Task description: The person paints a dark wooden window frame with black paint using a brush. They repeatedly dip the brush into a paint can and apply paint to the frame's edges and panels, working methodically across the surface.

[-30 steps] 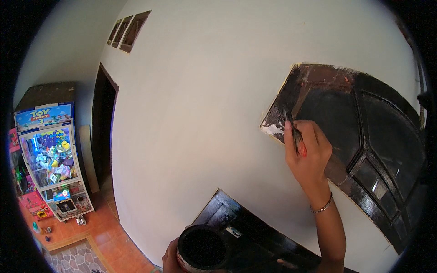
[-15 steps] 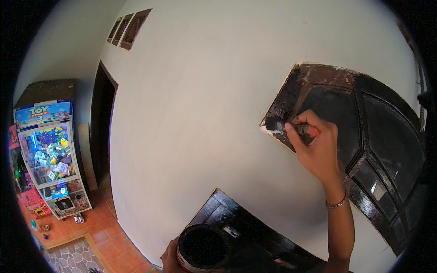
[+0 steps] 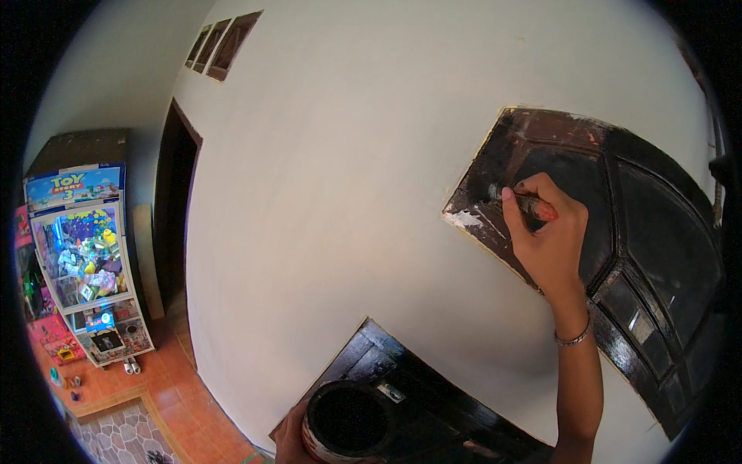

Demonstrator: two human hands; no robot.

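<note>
A paintbrush (image 3: 544, 209) with a reddish handle end is pinched in the closed fingers of my right hand (image 3: 553, 243). Its bristles touch the left part of a dark window frame (image 3: 558, 125) set in the wall. Black paint looks wet on parts of that frame, while brown areas and a whitish bare patch show at its lower left corner. Low in the view, my left hand (image 3: 289, 438) grips a paint can (image 3: 311, 430) from its left side. The inside of the can looks black; most of the fingers around it are hidden.
Behind the can is a dark glossy door (image 3: 456, 406) with a small metal plate (image 3: 392, 393). A pale wall (image 3: 325, 193) spans the middle. To the left are a dark doorway (image 3: 173, 216), a lit claw machine (image 3: 93, 255), shoes (image 3: 132, 366) and an orange tiled floor (image 3: 166, 356).
My right hand and the brush have moved up and slightly right, away from the frame's lower left corner, uncovering the whitish patch. My left hand still holds the can in nearly the same place.
</note>
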